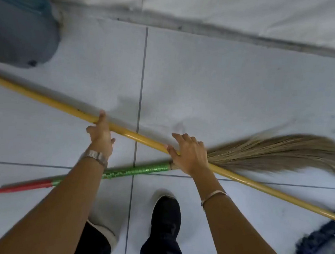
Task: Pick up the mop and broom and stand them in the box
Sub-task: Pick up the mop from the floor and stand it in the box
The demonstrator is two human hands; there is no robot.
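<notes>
The mop (49, 99) has a long yellow pole running diagonally across the tiled floor (207, 79), its dark blue head at the lower right. The broom (271, 154), straw bristles and green-and-red handle, lies crossed under it. Both hands reach the pole: the left hand (101, 135) touches it with loosely spread fingers, the right hand (188, 155) curls partly around it near the crossing.

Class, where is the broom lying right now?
The broom lies on the tiled floor mid-frame, bristles to the right, crossed under the yellow mop handle beneath the right hand.
</notes>
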